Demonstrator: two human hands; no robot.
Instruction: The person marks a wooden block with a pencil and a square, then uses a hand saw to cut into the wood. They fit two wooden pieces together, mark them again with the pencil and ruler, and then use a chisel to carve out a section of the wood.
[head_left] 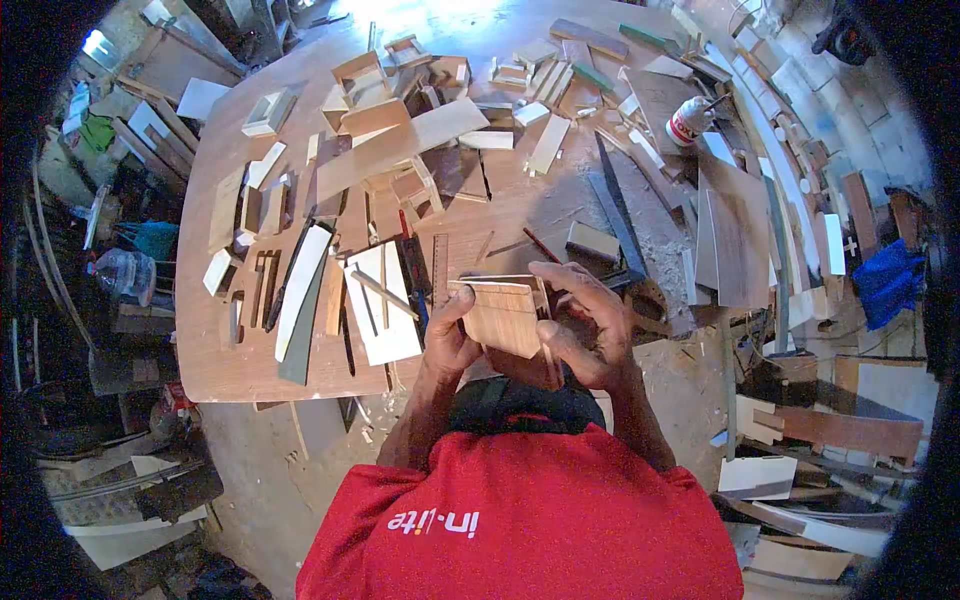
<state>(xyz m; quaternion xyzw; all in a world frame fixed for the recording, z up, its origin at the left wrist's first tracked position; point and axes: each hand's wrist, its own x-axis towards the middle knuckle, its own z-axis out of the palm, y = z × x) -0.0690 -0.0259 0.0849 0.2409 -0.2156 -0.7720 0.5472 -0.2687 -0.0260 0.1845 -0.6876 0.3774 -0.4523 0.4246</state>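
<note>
Just past the near edge of the table, a small wooden box (500, 320) of thin panels is held up and tilted between my two hands. My left hand (452, 338) grips its left side, the thumb lying on the front panel. On the opposite side, my right hand (592, 325) curls its fingers and thumb around the box's right edge. Beyond the hands lie a wooden ruler (440, 265), a reddish pencil (541, 244) and a small wood block (593, 241). White sheets (385, 305) with thin sticks on them are left of my left hand.
Partly built wooden boxes (365, 80) and offcuts crowd the far table (230, 370). A long dark blade (618, 210) lies amid sawdust at right. Nearby stand a white bottle with a red label (690, 120) and leaning boards (735, 235). Scrap wood fills both sides.
</note>
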